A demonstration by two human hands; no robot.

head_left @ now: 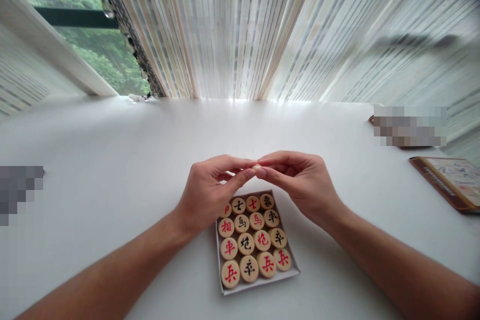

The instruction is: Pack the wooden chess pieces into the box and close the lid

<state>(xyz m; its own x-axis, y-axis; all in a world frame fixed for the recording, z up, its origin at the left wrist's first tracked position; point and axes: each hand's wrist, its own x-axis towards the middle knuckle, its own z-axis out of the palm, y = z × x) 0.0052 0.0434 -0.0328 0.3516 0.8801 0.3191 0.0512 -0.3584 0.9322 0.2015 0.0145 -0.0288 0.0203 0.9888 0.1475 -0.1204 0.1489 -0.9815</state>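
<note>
Both hands meet above the far edge of a shallow box, pinching one small pale xiangqi piece (256, 166) between thumbs and fingertips. My left hand (213, 187) closes on it from the left, my right hand (300, 180) from the right. The piece is mostly covered by fingers, and its marking is hidden. Below them lies the white-rimmed box (262, 282), filled with rows of round wooden xiangqi pieces (246, 243) bearing red or black characters. My left hand partly covers the piece at the box's far left corner.
The box rests on a white table (112, 160). A brown-edged booklet or box (450, 182) lies at the right, with a pixelated item (410, 127) beyond it. Another pixelated patch (18, 192) is at the left edge. Vertical blinds (225, 35) and a window (101, 55) stand behind the table.
</note>
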